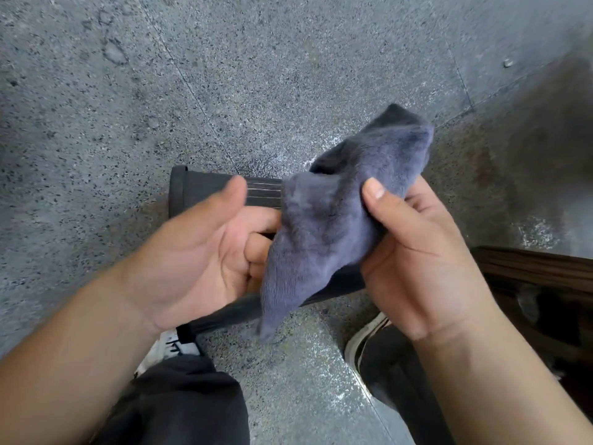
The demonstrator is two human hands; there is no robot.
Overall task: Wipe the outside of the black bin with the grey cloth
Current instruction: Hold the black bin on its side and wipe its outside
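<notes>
Right hand [417, 252]: at centre right of the frame, thumb and curled fingers [373, 189] pinching the bunched grey cloth [333, 220].
Left hand [205, 252]: centre left, palm up, thumb out, fingers curled into the cloth's left edge and gripping it.
Grey cloth: held between both hands at mid frame, a corner hanging down.
Black bin [199, 191]: on its side on the floor behind the hands, rim toward the left, mostly hidden.
Floor [96, 123]: speckled grey stone.
Shoes [369, 342]: at the lower edge.
</notes>
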